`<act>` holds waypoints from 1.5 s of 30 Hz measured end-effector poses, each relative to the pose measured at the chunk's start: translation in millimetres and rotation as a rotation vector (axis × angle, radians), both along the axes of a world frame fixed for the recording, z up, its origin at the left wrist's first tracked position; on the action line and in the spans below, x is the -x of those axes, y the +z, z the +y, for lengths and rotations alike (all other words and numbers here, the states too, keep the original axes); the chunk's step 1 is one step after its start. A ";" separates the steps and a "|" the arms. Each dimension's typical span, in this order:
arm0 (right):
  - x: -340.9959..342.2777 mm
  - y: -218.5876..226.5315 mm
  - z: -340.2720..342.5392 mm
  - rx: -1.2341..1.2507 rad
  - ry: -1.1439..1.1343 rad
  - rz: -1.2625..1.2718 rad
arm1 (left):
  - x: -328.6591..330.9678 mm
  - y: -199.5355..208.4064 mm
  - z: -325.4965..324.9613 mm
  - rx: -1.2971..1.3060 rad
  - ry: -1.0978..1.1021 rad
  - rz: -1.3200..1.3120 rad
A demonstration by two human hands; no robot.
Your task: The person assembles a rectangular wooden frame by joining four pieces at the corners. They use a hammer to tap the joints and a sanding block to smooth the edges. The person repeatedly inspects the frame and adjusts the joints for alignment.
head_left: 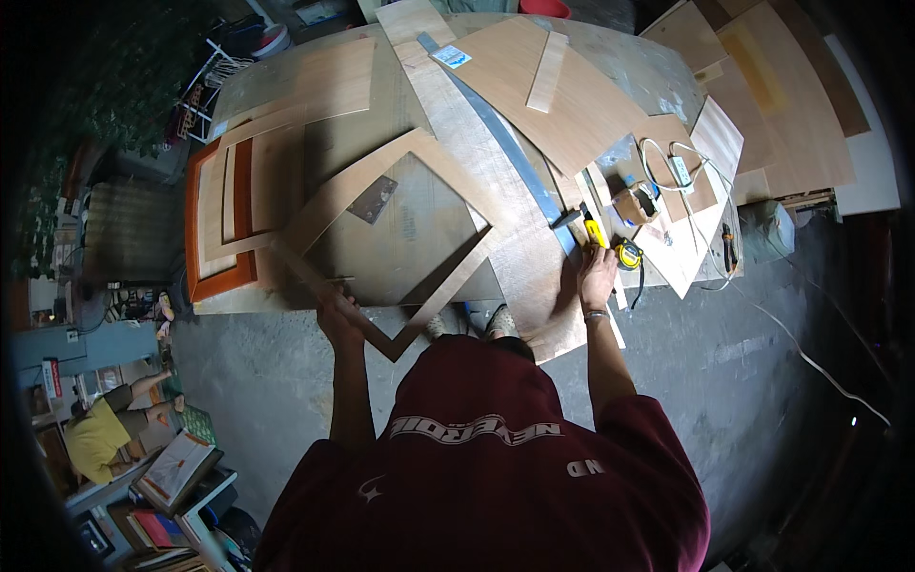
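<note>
My left hand is closed on the lower left side of a square, open-centred wooden frame, which is tilted above the table's near edge. A small thin piece sticks out by its fingers, too small to name. At the right, my right hand closes around the near end of a hammer with a yellow handle and dark head. Just right of that hand lies a yellow-and-black tape measure. A bluish metal strip runs across the boards to the hammer head.
Plywood sheets cover the worktable. An orange-brown frame lies at its left end. White cable with a socket block, a small open box and pliers are at right. A person in yellow is at lower left.
</note>
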State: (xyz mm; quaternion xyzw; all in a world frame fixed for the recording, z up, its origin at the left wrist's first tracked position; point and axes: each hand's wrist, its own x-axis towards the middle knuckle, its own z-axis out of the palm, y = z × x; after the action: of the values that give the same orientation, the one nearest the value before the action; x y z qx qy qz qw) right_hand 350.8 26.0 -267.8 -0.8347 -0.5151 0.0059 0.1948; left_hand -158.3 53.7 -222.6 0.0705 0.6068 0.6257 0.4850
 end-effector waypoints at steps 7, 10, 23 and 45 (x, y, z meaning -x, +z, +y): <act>43.3 30.6 -5.0 -0.145 0.130 0.123 | -13.3 43.2 8.9 -0.133 -0.109 0.029; 67.5 39.8 -11.5 -0.183 0.197 0.228 | -22.0 69.1 8.3 -0.257 -0.199 0.021; 145.8 54.9 -40.1 -0.104 0.248 0.420 | -53.2 131.5 27.9 -0.481 -0.528 -0.348; 156.8 55.3 -46.9 -0.078 0.274 0.475 | -56.3 132.9 33.5 -0.521 -0.589 -0.401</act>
State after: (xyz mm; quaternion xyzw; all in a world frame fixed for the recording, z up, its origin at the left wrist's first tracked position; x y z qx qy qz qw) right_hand 193.9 -20.9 -212.5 -0.7242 -0.5631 0.2077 0.3396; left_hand -101.9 87.2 -89.7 0.2373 0.2767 0.5942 0.7170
